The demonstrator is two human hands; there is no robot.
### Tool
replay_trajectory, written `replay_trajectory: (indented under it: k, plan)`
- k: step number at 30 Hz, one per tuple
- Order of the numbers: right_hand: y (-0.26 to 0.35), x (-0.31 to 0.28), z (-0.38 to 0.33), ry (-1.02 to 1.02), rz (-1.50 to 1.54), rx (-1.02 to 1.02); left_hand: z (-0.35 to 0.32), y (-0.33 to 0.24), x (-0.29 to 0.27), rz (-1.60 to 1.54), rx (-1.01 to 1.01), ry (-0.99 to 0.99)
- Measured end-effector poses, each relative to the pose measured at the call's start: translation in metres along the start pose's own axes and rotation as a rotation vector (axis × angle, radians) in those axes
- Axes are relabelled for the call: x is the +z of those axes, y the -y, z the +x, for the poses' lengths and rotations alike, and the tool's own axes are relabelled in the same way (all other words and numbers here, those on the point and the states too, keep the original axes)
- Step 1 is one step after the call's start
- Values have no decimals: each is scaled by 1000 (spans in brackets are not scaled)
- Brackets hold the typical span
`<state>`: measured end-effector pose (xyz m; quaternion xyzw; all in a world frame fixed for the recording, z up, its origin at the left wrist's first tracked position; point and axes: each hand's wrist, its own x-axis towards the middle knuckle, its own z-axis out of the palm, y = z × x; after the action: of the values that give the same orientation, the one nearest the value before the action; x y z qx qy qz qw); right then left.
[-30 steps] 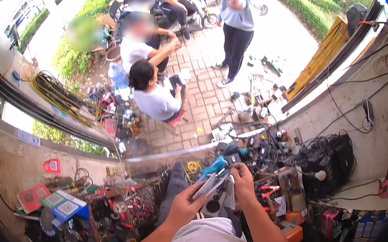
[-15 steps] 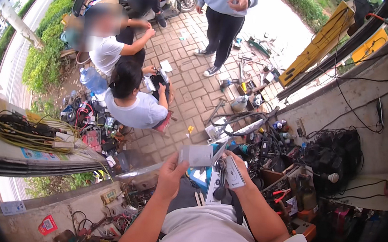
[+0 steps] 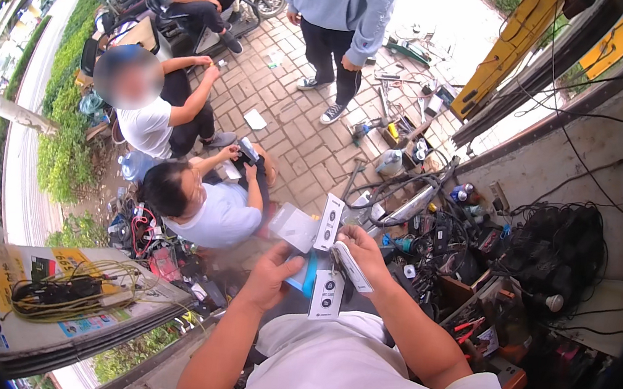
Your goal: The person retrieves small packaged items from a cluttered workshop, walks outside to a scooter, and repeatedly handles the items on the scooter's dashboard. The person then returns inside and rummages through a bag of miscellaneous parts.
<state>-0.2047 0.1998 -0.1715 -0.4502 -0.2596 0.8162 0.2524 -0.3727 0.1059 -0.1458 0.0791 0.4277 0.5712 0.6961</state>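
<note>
My left hand (image 3: 269,273) is closed on a flat, pale grey, see-through plastic packet (image 3: 295,228), gripped by its lower edge. A bright blue flat thing (image 3: 310,273) shows just right of the left thumb, partly hidden. My right hand (image 3: 365,253) is closed around a bunch of white cards with dark round prints. One white card (image 3: 329,222) stands up beside the packet, another card (image 3: 327,295) hangs below in front of my shirt, and a third card (image 3: 352,267) lies against the palm. What joins the cards is too small to tell.
A person in white (image 3: 206,209) crouches ahead on the left with a small device. Others sit behind, and someone in a blue hoodie (image 3: 344,6) stands beyond. Tools and parts litter the brick paving (image 3: 307,129). Black cables (image 3: 554,253) heap at right; a coiled yellow cord (image 3: 70,294) lies at left.
My view has shifted. The cards in my right hand have turned and fanned apart, showing their printed faces. A dark round thing hanging there is no longer visible. The standing person's raised hand has dropped.
</note>
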Motion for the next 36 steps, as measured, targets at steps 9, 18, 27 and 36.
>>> replay_trajectory:
  k: [9,18,27,36]
  plan:
    - [47,-10,115,-7,-5,-32,118,-35,-16,303,161,-133]
    - [62,20,332,-84,-599,-329,274,-73,-110,560,385,-180]
    - [115,127,520,125,-1057,-381,445,-183,-201,89,336,-98]
    - [248,203,718,406,-997,-258,594,-335,-233,42,340,-20]
